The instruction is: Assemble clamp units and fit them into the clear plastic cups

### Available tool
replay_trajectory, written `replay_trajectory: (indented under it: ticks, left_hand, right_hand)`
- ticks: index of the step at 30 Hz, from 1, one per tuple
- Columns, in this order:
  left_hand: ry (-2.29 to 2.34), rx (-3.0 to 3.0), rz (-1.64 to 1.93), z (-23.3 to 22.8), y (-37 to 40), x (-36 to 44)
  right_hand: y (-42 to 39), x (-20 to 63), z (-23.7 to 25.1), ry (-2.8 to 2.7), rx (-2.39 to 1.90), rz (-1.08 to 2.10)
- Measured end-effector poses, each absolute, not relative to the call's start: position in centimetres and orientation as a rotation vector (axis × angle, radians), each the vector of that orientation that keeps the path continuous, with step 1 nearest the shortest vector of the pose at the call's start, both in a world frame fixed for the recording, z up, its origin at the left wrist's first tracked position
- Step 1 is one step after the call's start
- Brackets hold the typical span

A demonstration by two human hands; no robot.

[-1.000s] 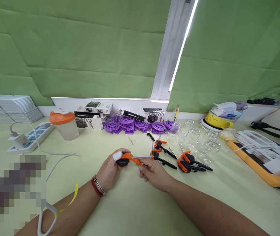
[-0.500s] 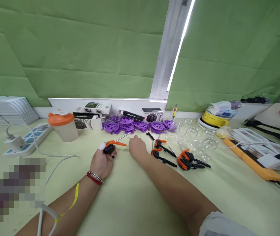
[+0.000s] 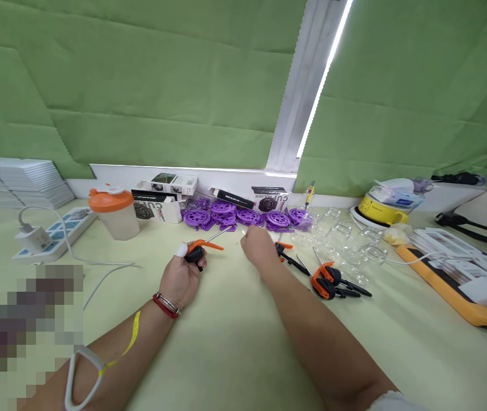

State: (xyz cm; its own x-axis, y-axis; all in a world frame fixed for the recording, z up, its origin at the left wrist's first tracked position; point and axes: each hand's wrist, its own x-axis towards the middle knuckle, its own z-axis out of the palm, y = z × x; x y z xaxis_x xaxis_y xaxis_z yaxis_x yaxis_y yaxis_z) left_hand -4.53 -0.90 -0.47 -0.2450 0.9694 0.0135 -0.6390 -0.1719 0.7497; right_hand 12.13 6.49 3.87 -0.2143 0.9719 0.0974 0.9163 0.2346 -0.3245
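Observation:
My left hand point(image 3: 181, 281) is wrapped round a small orange-and-black tool point(image 3: 194, 254) with an orange lever and a thin metal rod pointing up and right. The thumb of that hand has a white cover on its tip. My right hand point(image 3: 261, 250), fingers pressed together, is close in front of the purple wheel-shaped parts point(image 3: 249, 217). A small pale tip shows at its fingers; what it belongs to is hidden. Several similar orange-and-black tools point(image 3: 324, 281) lie to the right of my right wrist, some partly covered by the arm.
Cup holder boxes point(image 3: 157, 209) stand along the back. Left of them are a shaker cup point(image 3: 119, 220) with an orange lid and a white power strip point(image 3: 61, 237). On the right are clear glass-like pieces point(image 3: 346, 240), a yellow pot point(image 3: 378, 210) and an orange-edged power strip point(image 3: 449, 285).
My right hand has moved a little right and back, towards the purple parts, and its arm now covers some of the loose tools. My left hand keeps hold of its tool.

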Motion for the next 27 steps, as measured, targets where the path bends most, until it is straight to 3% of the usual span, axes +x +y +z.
replay_trajectory:
  ticks: [3, 11, 17, 27]
  left_hand:
    - [0.731, 0.637, 1.611, -0.3, -1.5, -3.8]
    - [0.632, 0.725, 1.316, -0.4, -3.1, -2.3]
    - [0.604, 0.768, 1.258, -0.5, -3.3, -1.9]
    - [0.611, 0.832, 1.173, -0.8, -3.5, -1.8]
  right_hand:
    - [6.3, 14.5, 6.1, -1.968, -1.52, 0.228]
    - [3.0, 14.4, 8.4, -2.04, -0.948, 0.814]
    - [2.3, 13.1, 7.9, -2.007, -0.912, 1.028]
    - [2.5, 13.0, 7.6, -2.054, -0.929, 1.073]
